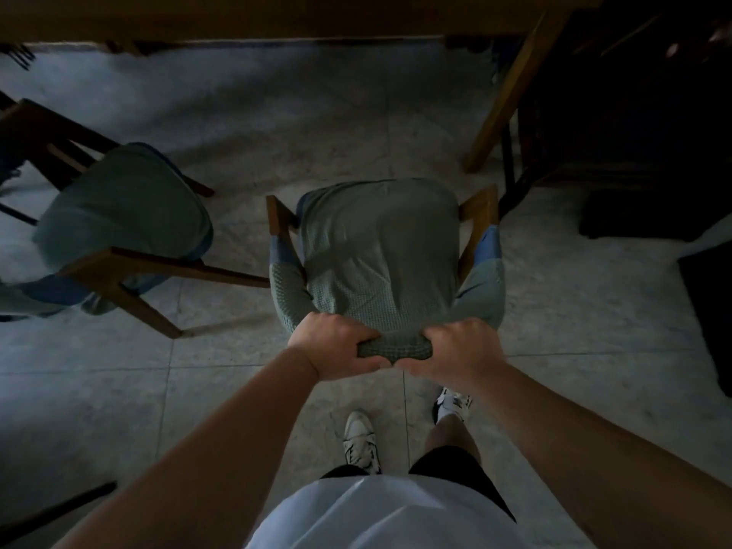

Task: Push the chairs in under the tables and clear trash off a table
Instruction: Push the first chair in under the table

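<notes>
Facing 12 o'clock toward the table (277, 17), the chair (380, 247) is gripped | backrest top clasped by left hand (336, 344) and right hand (459, 346), fingers curled | no writing legible

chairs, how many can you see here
2. One chair stands in the middle, its backrest gripped by the left hand and right hand. The other chair is to its left. More may be hidden in the dark edges.

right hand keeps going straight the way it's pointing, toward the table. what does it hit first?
The right hand already grips the top of the chair back, so it meets that at once. Past it lies the green seat cushion, then bare floor up to the table edge. Depth is hard to judge.
</notes>
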